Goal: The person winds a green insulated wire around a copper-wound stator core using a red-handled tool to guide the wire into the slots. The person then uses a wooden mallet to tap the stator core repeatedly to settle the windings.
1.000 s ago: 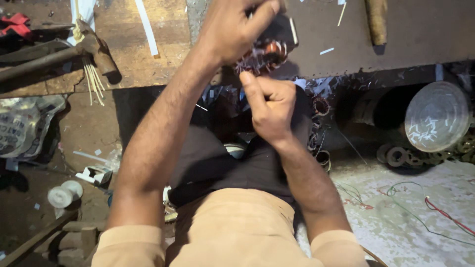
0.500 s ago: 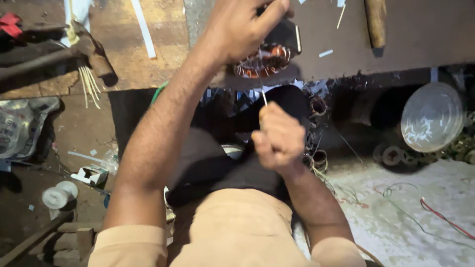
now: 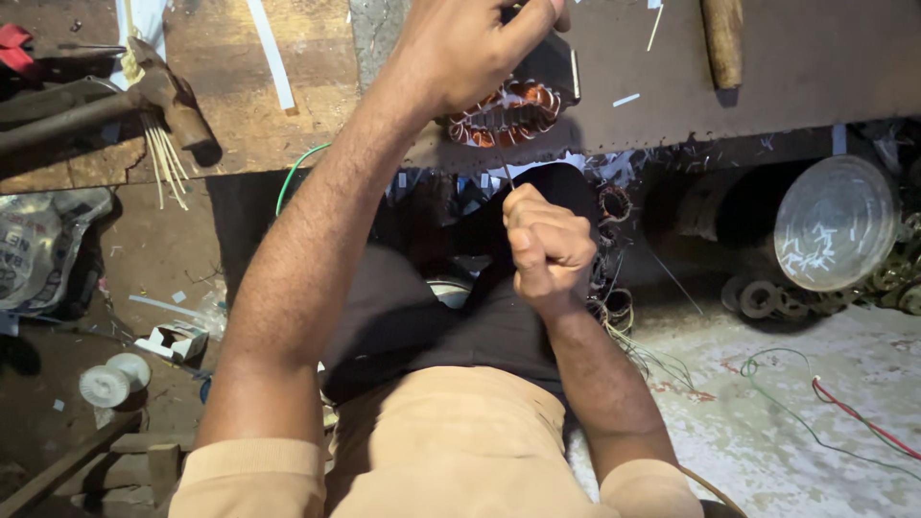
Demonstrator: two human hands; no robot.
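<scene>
— Dusty workshop, a worn wooden desk at the top of my view, littered floor below it. What do you have?

— My left hand is clamped over the motor stator, the one with copper windings, pinning it at the desk's front edge. Grip closed around its top.

— And the other?

— My right hand is a tight fist just below the stator, closed on a thin wire that runs up from the fist into the windings.

— What lies around them?

— A hammer on the desk's left, touching a bundle of pale sticks. A wooden handle lies upper right. On the floor: a white spool at left, a round metal cover at right, red and green wires nearby.
</scene>
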